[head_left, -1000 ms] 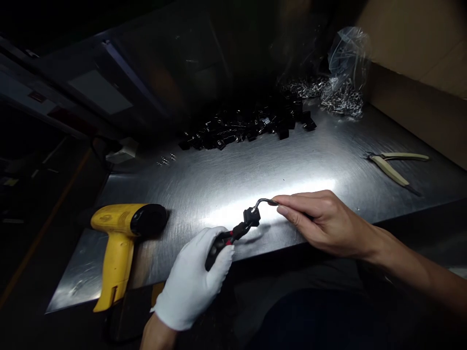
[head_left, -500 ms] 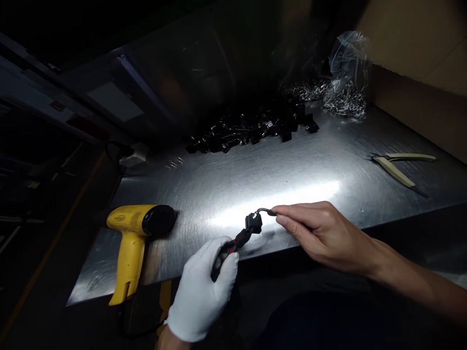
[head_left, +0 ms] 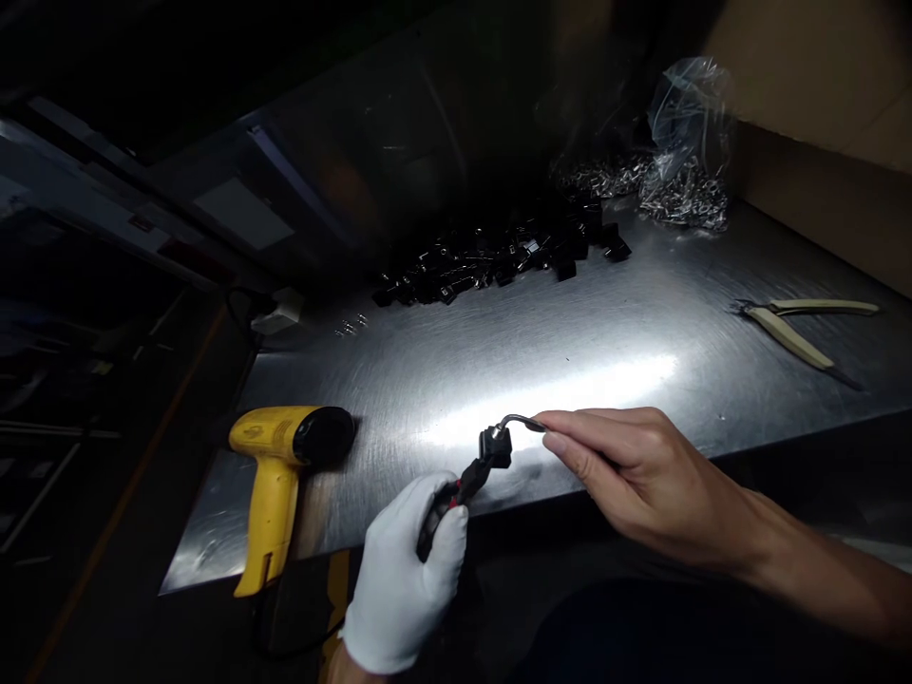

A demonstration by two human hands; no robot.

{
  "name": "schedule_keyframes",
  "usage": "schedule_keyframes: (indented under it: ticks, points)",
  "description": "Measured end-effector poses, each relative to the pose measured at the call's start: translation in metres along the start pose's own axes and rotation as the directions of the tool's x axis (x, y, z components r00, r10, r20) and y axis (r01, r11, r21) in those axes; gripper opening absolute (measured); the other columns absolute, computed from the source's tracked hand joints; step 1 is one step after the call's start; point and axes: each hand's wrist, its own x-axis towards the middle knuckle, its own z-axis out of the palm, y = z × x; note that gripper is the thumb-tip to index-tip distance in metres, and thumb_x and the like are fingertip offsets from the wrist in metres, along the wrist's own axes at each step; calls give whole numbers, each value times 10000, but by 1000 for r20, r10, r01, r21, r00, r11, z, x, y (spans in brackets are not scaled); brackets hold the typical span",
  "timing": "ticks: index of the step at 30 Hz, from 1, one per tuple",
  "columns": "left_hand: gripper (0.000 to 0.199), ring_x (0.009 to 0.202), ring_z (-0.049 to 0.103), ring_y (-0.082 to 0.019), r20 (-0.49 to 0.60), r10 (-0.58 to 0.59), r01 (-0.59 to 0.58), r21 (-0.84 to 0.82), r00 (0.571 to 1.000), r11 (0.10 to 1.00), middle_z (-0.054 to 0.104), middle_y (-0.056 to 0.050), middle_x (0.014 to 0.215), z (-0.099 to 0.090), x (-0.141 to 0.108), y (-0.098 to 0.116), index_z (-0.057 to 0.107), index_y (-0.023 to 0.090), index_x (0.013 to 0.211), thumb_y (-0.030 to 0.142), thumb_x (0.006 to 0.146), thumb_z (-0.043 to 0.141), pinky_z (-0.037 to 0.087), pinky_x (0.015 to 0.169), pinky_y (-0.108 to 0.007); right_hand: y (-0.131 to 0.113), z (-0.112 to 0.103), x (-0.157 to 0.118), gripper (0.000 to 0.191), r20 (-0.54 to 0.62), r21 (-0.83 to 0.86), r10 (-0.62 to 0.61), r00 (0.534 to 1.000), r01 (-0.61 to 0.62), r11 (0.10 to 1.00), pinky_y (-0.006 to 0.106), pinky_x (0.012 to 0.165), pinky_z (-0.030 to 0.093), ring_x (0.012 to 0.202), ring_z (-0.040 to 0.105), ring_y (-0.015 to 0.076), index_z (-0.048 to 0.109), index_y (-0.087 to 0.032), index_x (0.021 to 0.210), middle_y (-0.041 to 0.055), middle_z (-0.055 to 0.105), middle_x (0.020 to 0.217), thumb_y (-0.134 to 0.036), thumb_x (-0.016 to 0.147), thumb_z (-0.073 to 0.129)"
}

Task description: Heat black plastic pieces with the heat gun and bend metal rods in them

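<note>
My left hand [head_left: 408,575], in a white glove, is closed around dark pliers [head_left: 471,480] with red trim on the handles. At the tips of their jaws is a small black block [head_left: 497,448] with a shiny metal fitting [head_left: 497,432] on top. My bare right hand [head_left: 627,465] pinches a thin, bent grey rod [head_left: 519,418] between thumb and fingertips. The rod's curved end meets the fitting; whether it is a tool or a wire I cannot tell. Both hands are above the front edge of the metal table [head_left: 584,332].
A yellow heat gun [head_left: 275,484] lies at the left. Black parts [head_left: 491,256] are heaped at the back, near loose metal pieces [head_left: 351,325]. A clear bag of metal pieces [head_left: 688,180] stands beside a cardboard box [head_left: 819,190]. Cream-handled cutters [head_left: 798,340] lie at the right.
The view has shifted slightly, so the table and its objects appear a little further right. Both hands keep their holds, and the rod still touches the fitting.
</note>
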Motion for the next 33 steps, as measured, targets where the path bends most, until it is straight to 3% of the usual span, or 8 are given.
schedule_keyframes:
  ticks: [8,15,23,28,33]
  points:
    - [236,755,631,-210,22,-69,71,-135,997,988,649,-27,818,0,-12,-1,629,222,979,386,980,459,519,682,-318,-10,7,2,229,-3,109,91,996,-91,990,367,614,566,670,646,224,703,-249,915,13,635,706,-233,1037,510]
    - [353,624,571,-190,14,-298,287,-313,955,905,595,-30,701,24,-41,9,659,208,930,455,986,414,532,627,-306,-13,19,-5,303,144,202,197,970,-224,953,334,536,377,571,471,157,557,-225,801,-23,526,681,-236,1075,428]
    - [400,664,532,-166,80,-424,410,-466,902,784,601,-22,760,62,-58,-3,646,204,935,444,1034,342,482,662,-286,6,41,-18,292,157,156,262,952,-286,945,312,548,445,583,558,170,634,-213,841,-5,587,681,-233,1065,447]
    - [409,634,504,-148,105,-441,430,-506,891,748,543,3,696,76,-60,-10,607,200,848,439,1039,336,446,618,-266,10,48,-18,298,137,77,292,947,-304,950,292,527,462,548,563,160,651,-213,834,-6,597,648,-212,1063,462]
    - [427,660,536,-157,111,-447,433,-530,888,729,577,-6,720,83,-63,-12,634,203,886,447,1041,319,470,641,-277,9,54,-18,308,60,25,288,956,-289,957,300,557,533,546,576,178,665,-216,825,6,568,601,-248,1062,471]
